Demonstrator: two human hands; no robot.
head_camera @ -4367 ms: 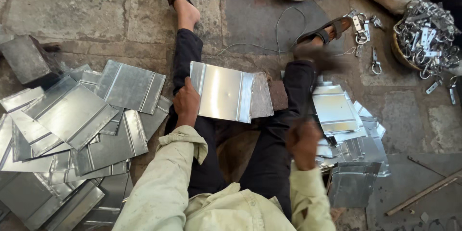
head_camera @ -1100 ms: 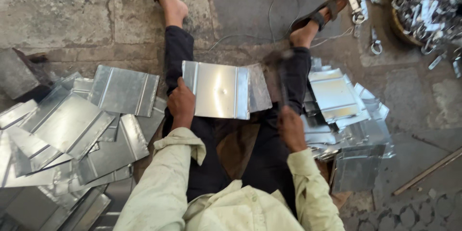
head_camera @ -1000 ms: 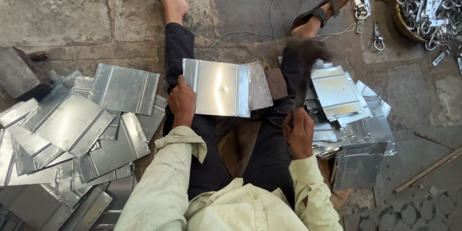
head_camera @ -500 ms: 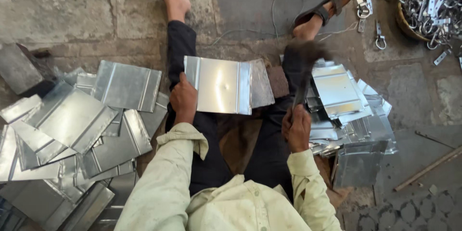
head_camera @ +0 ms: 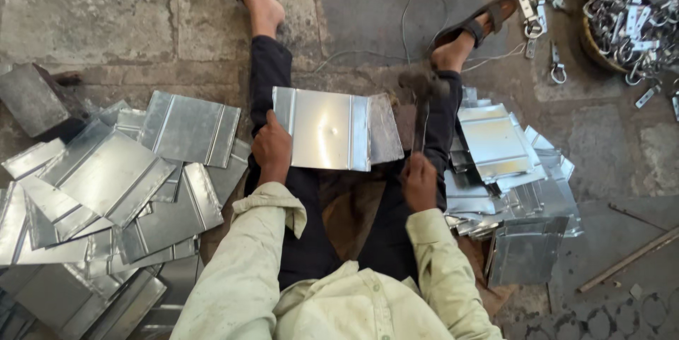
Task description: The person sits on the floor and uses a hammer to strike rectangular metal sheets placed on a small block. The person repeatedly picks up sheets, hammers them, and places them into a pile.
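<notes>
Hammer is up off the sheet now versus half a second ago, head blurred above our right knee; the sheet itself hasn't shifted. Our right hand is clenched round the hammer handle near its end. Our left hand pins the folded metal sheet at its left edge, fingers wrapped over, thumb on top. That sheet lies across our lap between the knees, resting on a smaller flat plate to its right. Small dent shows near the sheet's middle.

Handling, as we judge it: thin galvanised stock, light, stiff along the folded ribs but springy across them, slick face, sharp cut edges. Best held at the folded hem, not the raw edge.

Pile of similar sheets on the floor at left, a second stack at right.
</notes>
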